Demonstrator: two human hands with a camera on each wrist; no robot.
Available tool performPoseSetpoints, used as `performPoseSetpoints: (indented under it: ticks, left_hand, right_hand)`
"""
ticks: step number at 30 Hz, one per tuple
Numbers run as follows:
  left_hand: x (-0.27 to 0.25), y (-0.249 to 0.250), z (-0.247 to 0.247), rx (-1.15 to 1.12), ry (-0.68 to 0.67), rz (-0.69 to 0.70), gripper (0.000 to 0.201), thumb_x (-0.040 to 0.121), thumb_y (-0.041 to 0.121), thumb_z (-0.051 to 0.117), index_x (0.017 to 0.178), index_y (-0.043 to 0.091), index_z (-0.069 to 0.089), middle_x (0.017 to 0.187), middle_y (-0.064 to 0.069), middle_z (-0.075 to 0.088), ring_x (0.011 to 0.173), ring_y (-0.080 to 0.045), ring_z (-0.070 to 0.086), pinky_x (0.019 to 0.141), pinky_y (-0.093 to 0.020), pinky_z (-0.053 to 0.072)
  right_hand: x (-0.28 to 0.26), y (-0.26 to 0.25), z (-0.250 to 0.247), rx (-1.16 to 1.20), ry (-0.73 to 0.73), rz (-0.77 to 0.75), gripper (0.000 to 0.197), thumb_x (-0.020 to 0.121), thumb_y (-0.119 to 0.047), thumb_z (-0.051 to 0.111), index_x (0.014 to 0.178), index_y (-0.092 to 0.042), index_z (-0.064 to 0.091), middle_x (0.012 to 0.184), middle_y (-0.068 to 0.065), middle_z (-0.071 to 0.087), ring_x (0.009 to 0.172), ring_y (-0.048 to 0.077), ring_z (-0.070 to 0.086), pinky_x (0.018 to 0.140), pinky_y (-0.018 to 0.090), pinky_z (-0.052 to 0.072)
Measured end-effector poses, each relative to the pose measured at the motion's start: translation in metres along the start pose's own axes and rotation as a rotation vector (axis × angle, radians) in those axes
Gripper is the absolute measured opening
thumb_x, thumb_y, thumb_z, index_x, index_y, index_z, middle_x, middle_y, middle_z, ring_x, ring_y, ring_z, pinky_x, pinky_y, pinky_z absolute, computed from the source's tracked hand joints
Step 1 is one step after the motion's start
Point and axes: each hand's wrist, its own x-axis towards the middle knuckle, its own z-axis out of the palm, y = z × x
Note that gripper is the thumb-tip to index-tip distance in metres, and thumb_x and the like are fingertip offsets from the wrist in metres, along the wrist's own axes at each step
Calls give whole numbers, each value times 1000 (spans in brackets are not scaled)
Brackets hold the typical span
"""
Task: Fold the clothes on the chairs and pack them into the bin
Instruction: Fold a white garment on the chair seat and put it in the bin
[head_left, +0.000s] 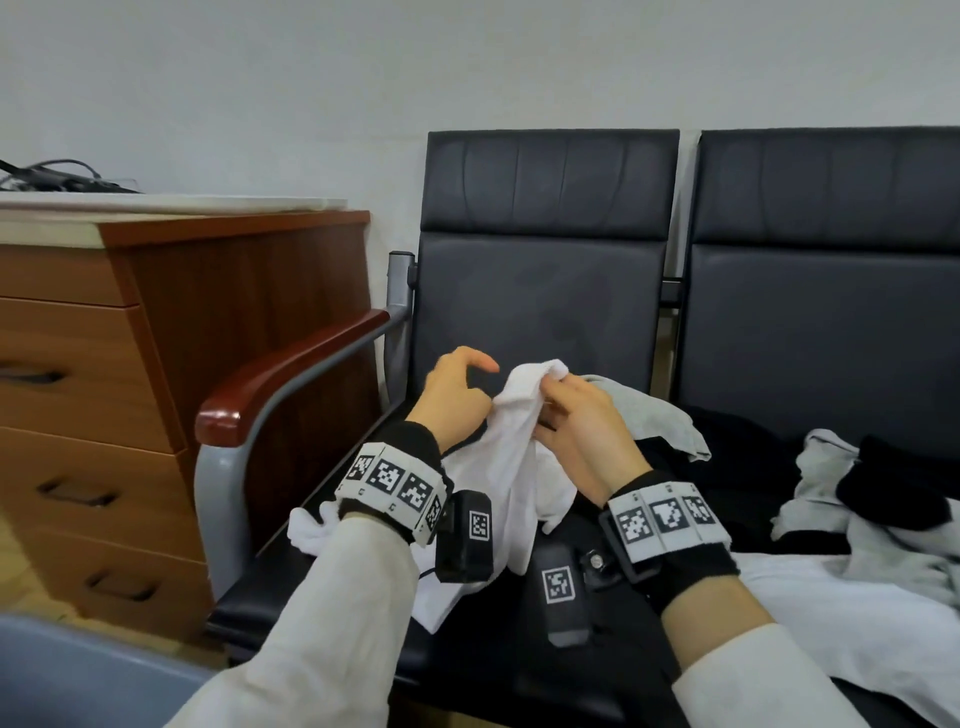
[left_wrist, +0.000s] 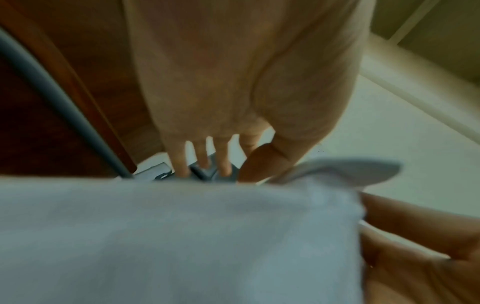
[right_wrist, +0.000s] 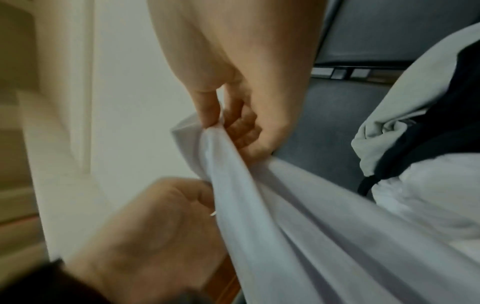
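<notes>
Head view: the right hand pinches the top edge of a white garment, lifted above the left chair. The left hand grips the cloth beside it, index finger and thumb free.

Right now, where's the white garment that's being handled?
In the head view the white garment hangs over the left chair seat, its top edge pinched by the right hand, with the left hand beside it.
</notes>
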Motion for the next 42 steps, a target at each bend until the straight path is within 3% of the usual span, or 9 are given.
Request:
performPoseSetpoints:
  ticks: [4,12,15,20,24,30,34,38,42]
  left_hand:
    - [-13,-2,15,-302,-357,31,43,84,-13,50,120,11,57,108,-6,68,99,-18,66,85,-33,54]
    - [-9,-34,45,509,-645,-163,46,80,21,49,121,3,58,126,-15,57,114,-30,55,99,-36,46]
    - [-4,-43,45,474,-419,-136,24,91,20,51,105,7,65,111,-12,62,101,-26,57,85,-28,46]
    - [11,-19,6,136,502,77,26,84,38,65,70,20,51,98,-7,58,89,-23,53,77,-28,39]
    - [0,3,-10,307,379,459,24,87,27,61,72,21,45,108,-2,63,101,-22,56,91,-39,45]
    - [-3,-55,-5,344,-177,-143,39,88,45,57,118,23,47,110,-1,61,101,-22,58,90,-33,45]
    - [4,-101,-22,583,-62,-372,41,95,14,43,135,15,45,139,-13,48,125,-30,48,103,-30,39]
    - [6,-137,-32,650,-61,-514,40,95,11,43,134,3,48,137,-17,50,126,-31,48,105,-32,39]
    - [5,-161,-28,622,-73,-635,42,90,21,54,126,1,52,130,-17,55,117,-32,54,98,-33,45]
  right_hand:
    - [-4,-7,-4,22,-86,101,40,102,-28,39,115,3,61,113,23,66,103,31,65,87,38,54]
    - [-1,-18,-16,-143,117,73,34,90,-42,52,86,-9,59,95,14,65,96,25,62,91,45,49]
    - [-2,-30,-22,-71,171,16,40,88,-44,53,95,-6,61,102,19,66,98,29,64,91,44,50]
    - [-2,-47,-53,94,399,-191,26,100,-34,44,93,-17,62,95,2,67,88,18,64,73,30,50]
    - [6,-30,-71,4,507,-223,25,101,-35,41,104,-20,61,111,5,66,101,21,63,81,34,53]
    - [18,17,-95,27,595,-32,29,101,-15,40,119,0,57,102,14,61,116,39,54,87,32,47]
    - [20,42,-118,1,664,138,23,95,-8,47,105,4,64,107,23,63,113,38,56,79,33,42]
    - [17,48,-129,81,822,209,31,75,-44,53,70,-15,63,82,8,60,95,33,58,75,35,43]
    - [13,43,-136,-118,789,207,28,90,-20,59,114,-7,64,119,12,56,104,27,51,96,36,40]
